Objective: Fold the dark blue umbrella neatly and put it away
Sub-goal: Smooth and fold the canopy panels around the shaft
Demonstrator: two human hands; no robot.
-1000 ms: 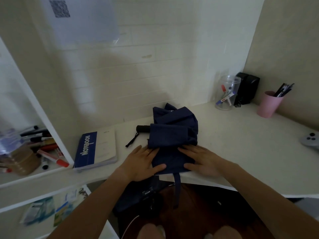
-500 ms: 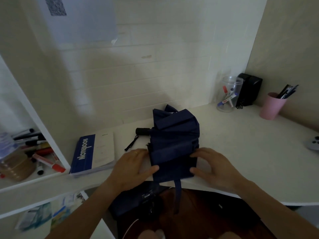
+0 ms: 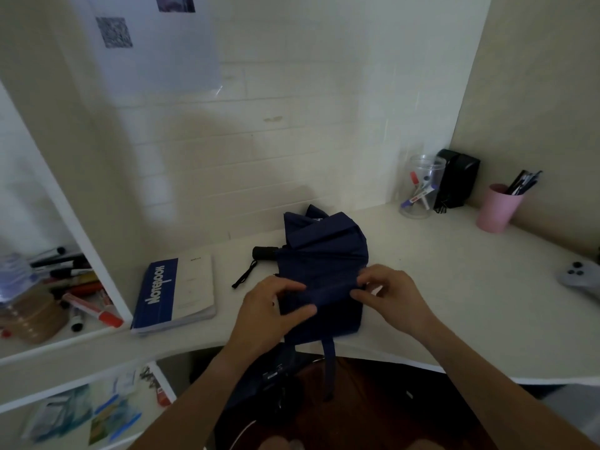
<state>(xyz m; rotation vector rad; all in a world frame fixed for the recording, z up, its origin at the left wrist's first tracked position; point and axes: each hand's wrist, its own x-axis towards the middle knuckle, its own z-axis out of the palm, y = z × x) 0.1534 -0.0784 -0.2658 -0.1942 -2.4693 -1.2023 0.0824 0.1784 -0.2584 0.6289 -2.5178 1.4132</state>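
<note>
Umbrella [image 3: 324,271] at desk [image 3: 454,303] front edge, long axis left-right; left hand [image 3: 269,306], right hand [image 3: 389,293] pinch fold at opposite ends, equally near.

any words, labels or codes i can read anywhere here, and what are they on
"NOTEBOOK": blue cover band of the notebook, running up its side.
QR-style code on the wall sheet: too blurred to read.
Marker labels in the clear jar: too small.
Dark blue umbrella: no readable text.
</note>
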